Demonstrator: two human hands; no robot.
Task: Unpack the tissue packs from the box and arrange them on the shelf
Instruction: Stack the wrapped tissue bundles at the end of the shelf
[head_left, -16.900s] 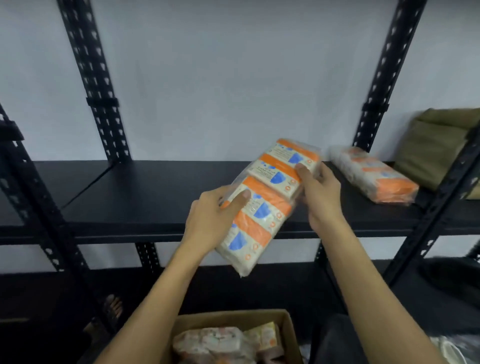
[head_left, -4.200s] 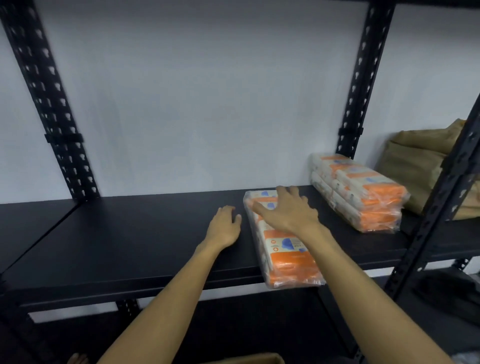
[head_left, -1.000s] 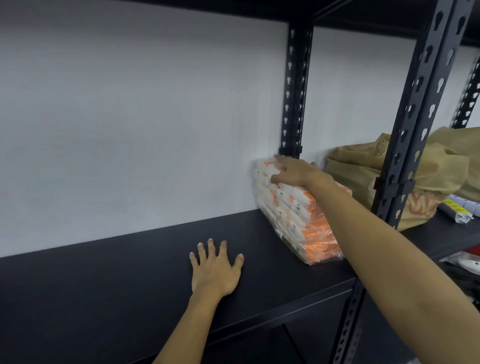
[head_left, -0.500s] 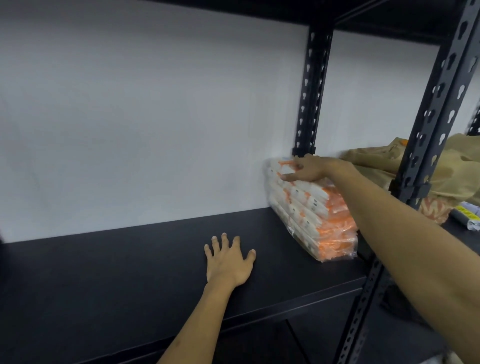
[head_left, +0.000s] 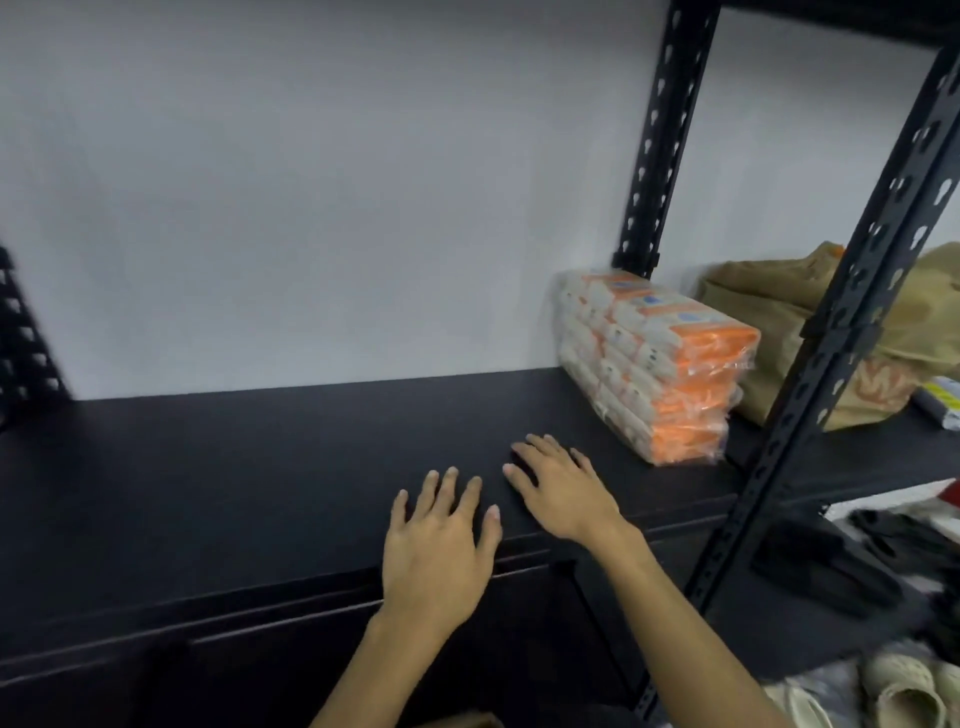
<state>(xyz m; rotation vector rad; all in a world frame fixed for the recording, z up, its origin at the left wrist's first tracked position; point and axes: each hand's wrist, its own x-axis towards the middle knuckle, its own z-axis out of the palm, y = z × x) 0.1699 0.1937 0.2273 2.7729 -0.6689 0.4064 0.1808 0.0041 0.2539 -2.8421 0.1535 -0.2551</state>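
- Task item location: the tissue packs (head_left: 652, 364) stand as one stack on the black shelf (head_left: 260, 467), at its right end, close against the white wall and beside the rear upright (head_left: 657, 156). A tan bag (head_left: 769, 332) lies just past the stack on the far side of the uprights.
- Box: only a sliver of brown shows at the bottom edge, possibly the box (head_left: 462, 721); its contents are hidden.
- Left hand (head_left: 439, 545): released, fingers spread and straight, palm down over the shelf's front edge, holding nothing.
- Right hand (head_left: 563, 486): released, fingers extended flat on the shelf, near the stack but apart from it, holding nothing.
- Both forearms reach forward and upward from the lower edge of the view.
- Step in hand, as judged: fetch another pack from the box.
- Procedure: lower both hands to the box, grip one pack at both short ends, and lift it level.
- Placement: set the pack beside the stack, or on top with its edges flush, so the stack does not lean.
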